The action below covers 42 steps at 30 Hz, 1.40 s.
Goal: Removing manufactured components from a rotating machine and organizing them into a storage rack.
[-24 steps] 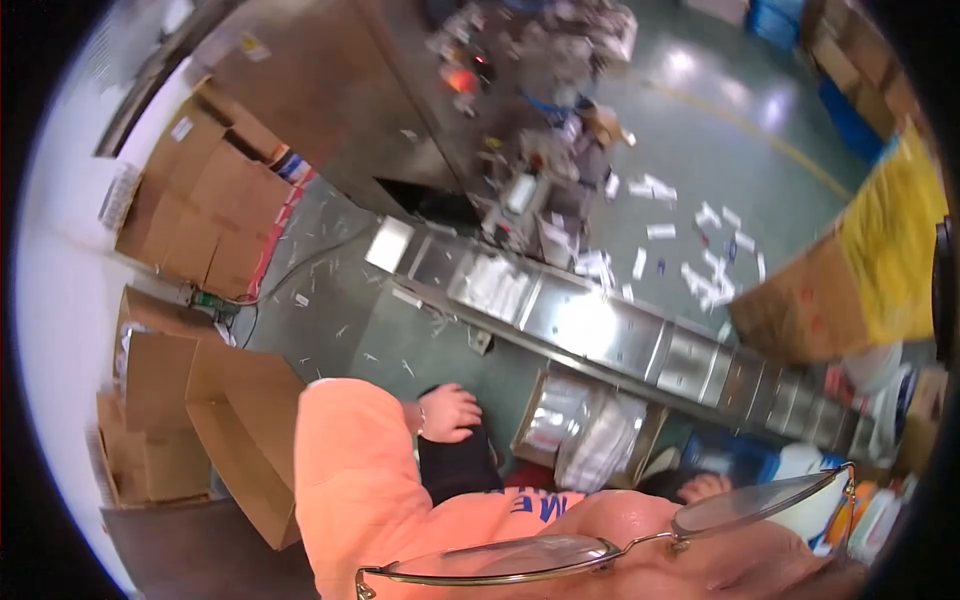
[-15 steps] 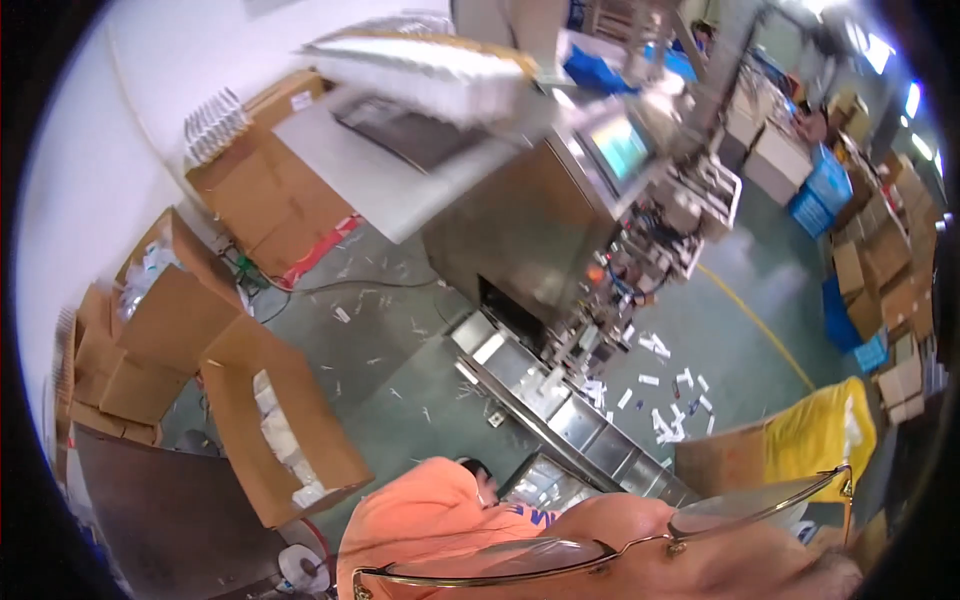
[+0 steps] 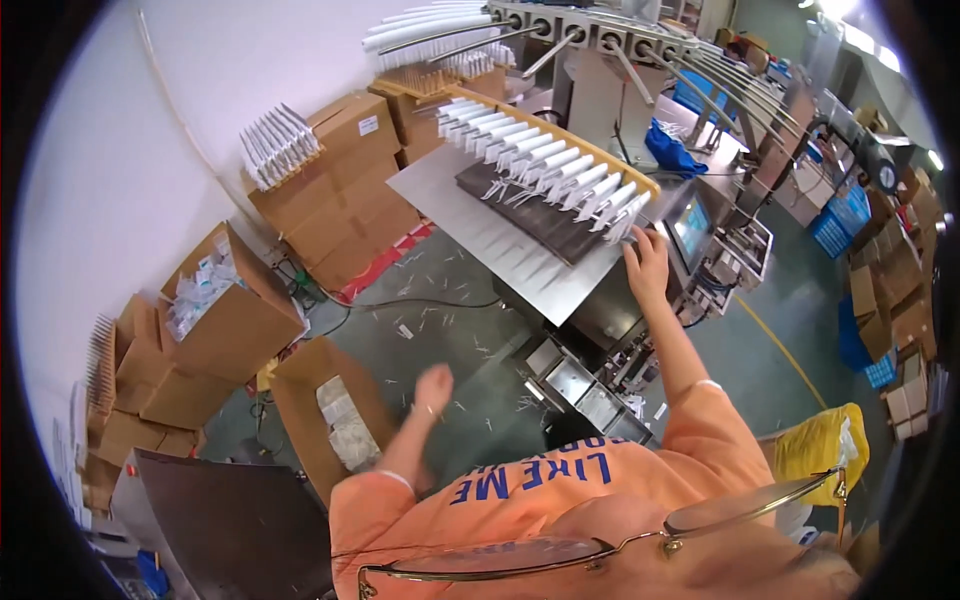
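Observation:
My right hand [image 3: 648,262] reaches to the near right end of a yellow rack [image 3: 560,135], its fingers apart beside the last of the white sleeve-like pieces hanging there. I cannot tell whether the fingertips touch it. The rack's row of white pieces [image 3: 550,165] slants over a dark mat [image 3: 540,220] on a metal table [image 3: 430,185]. My left hand [image 3: 433,388] hangs low over the floor, slightly blurred, with its fingers curled in and nothing visible in them. An open cardboard box [image 3: 300,385] with white contents stands close to it.
Above the table, a machine's long metal rods [image 3: 630,70] fan out. A lit screen [image 3: 690,230] is right of my right hand. Metal trays [image 3: 570,380] lie below the table. Cartons [image 3: 335,170] and a box of plastic pieces [image 3: 205,290] line the left wall; scraps litter the floor.
The view has shifted, and both my hands have come into sight. The rack, blurred before, now shows clearly, lower and further right in the picture above the mat.

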### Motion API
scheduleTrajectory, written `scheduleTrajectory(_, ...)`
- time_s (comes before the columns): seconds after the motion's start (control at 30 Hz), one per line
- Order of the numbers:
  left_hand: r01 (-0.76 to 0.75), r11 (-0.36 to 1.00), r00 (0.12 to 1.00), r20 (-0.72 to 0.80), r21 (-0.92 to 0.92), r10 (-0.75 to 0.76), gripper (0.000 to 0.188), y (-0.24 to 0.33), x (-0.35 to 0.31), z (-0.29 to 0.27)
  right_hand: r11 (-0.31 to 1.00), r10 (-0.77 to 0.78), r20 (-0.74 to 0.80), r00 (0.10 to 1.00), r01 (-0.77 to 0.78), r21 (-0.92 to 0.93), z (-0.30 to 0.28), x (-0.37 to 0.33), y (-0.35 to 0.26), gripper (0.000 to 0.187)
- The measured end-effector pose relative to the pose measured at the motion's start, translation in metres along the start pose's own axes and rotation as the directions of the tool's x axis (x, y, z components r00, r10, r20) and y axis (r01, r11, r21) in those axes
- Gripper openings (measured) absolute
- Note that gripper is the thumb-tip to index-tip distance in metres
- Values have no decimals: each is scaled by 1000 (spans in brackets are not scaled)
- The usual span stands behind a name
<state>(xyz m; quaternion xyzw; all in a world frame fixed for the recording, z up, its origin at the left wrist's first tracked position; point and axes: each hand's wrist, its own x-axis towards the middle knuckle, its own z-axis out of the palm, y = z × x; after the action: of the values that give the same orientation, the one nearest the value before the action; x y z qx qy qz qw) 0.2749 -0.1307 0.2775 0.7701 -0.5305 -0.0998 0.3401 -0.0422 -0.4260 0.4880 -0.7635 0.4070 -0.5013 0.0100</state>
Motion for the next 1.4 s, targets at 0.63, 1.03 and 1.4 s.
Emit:
scheduleTrajectory(0.63, -721, 686, 677, -108, 102, 728, 24, 143, 378, -88, 993, 106, 320, 941, -116, 11, 30, -3, -45, 19)
scheduleTrajectory(1.03, -632, 398, 476, 72, -666, 877, 5, 117, 380, -131, 563, 768, 97, 633, -740, 368, 77, -58, -230, 18)
scheduleTrajectory(1.4, -122, 398, 460, 303, -909, 834, 10, 89, 407, -151, 321, 895, -169, 413, -333, 887, 157, -122, -308, 17)
